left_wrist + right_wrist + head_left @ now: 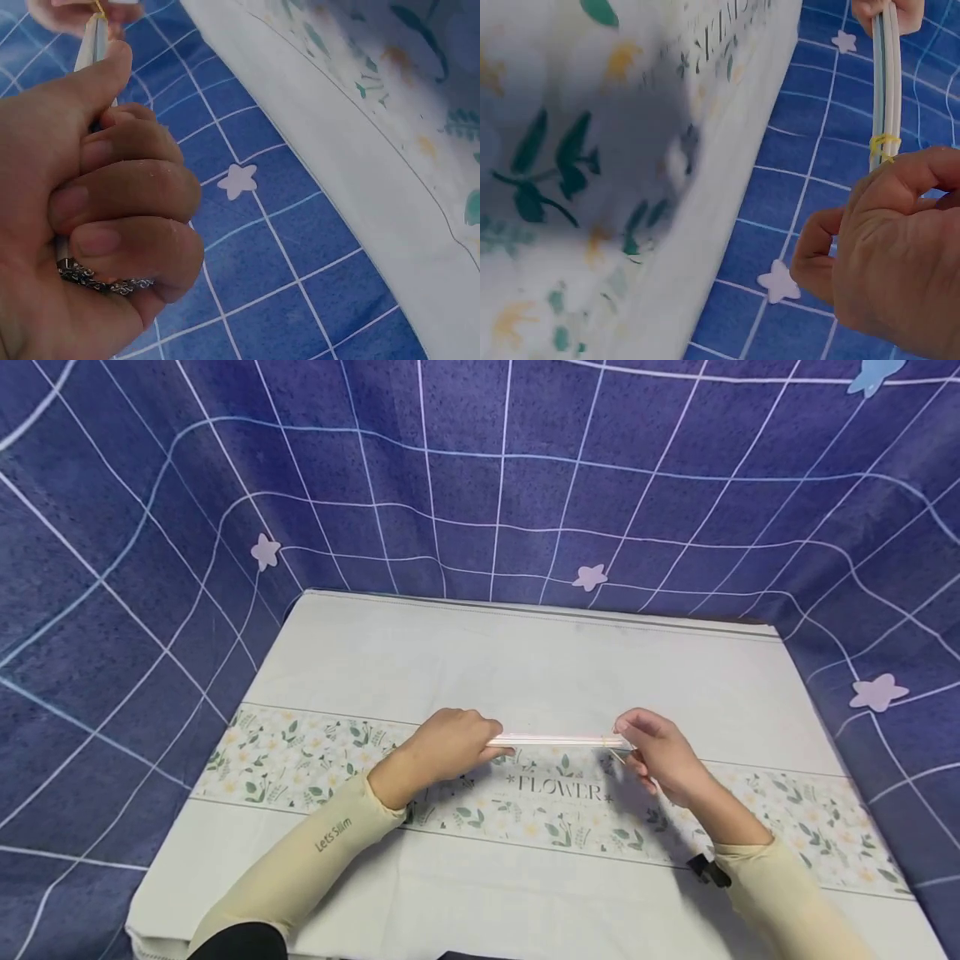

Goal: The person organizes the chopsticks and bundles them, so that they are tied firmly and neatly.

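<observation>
A bundle of slim white and pale green sticks (555, 740) is held level above the table, running between both hands. My left hand (459, 742) grips its left end with fingers curled round it; in the left wrist view, a black-and-silver patterned piece (105, 281) shows below the little finger. Near the bundle's right end a thin yellow rubber band (885, 142) wraps round the sticks. My right hand (663, 756) is at that end, its curled fingers pinching a strand of the band that stretches off the bundle. The tip of the bundle is partly hidden behind those fingers.
Under the hands lies a white tablecloth (525, 652) with a floral strip and the word FLOWER. Blue grid-patterned curtain fabric (465, 485) with pale stars rises behind and beside the table. A small black object (708, 870) sits by the right sleeve.
</observation>
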{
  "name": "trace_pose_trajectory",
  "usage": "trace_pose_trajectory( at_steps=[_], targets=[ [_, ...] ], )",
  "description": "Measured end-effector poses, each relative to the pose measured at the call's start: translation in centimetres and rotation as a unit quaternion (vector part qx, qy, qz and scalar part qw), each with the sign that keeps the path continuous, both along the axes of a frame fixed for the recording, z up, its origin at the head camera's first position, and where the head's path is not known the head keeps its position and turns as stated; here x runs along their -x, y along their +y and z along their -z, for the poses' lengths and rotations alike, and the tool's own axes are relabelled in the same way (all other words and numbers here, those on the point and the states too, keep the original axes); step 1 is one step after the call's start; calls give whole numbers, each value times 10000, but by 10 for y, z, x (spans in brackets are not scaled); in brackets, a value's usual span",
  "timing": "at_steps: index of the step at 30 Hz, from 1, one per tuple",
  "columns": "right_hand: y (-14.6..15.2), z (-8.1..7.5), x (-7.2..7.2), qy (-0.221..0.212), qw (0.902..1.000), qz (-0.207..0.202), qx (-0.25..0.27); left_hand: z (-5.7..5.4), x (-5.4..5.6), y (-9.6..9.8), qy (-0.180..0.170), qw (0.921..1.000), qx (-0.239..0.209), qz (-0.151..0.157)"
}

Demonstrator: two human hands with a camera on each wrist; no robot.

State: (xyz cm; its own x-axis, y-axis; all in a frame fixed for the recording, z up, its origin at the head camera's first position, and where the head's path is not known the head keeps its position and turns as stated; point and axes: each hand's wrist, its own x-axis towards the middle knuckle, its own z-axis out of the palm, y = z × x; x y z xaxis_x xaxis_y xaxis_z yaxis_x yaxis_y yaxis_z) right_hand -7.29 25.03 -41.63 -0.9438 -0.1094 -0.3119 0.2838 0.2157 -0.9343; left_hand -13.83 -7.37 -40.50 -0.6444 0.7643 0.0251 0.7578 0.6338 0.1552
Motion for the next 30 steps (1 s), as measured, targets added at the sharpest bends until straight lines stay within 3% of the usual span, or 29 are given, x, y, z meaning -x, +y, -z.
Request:
trace_pose_trajectory(
  at_steps=[4, 6, 8, 11, 15, 20, 26, 28, 30],
  targets=[
    [-12, -7, -2, 490, 9953, 58, -835, 2, -4, 8, 95, 9999, 59, -96],
    [-22, -9, -6, 1104, 9844, 186, -1359, 2, -5, 12, 127, 9998, 9, -177],
    [-32, -9, -10, 1746, 9672, 410, -1797, 0, -4, 13, 135, 9995, -66, -292],
    [-44, -6, -17, 2620, 9423, 849, -1902, -5, -1, 10, 143, 9986, -171, -475],
    [-54, 1, -28, 3197, 9271, 1000, -1684, -14, 7, 6, 285, 9971, -264, -662],
    [-59, 5, -35, 3369, 9069, 967, -2337, -19, 14, 4, 500, 9945, -277, -883],
    [-56, 0, -29, 2661, 8908, 647, -3626, -17, 14, 5, 769, 9904, -376, -1083],
    [-56, -2, -27, 2559, 8787, 477, -4002, -15, 11, 7, 855, 9885, -438, -1170],
    [-59, -1, -28, 2815, 8527, 311, -4391, -12, 8, 8, 872, 9874, -447, -1243]
  ],
)
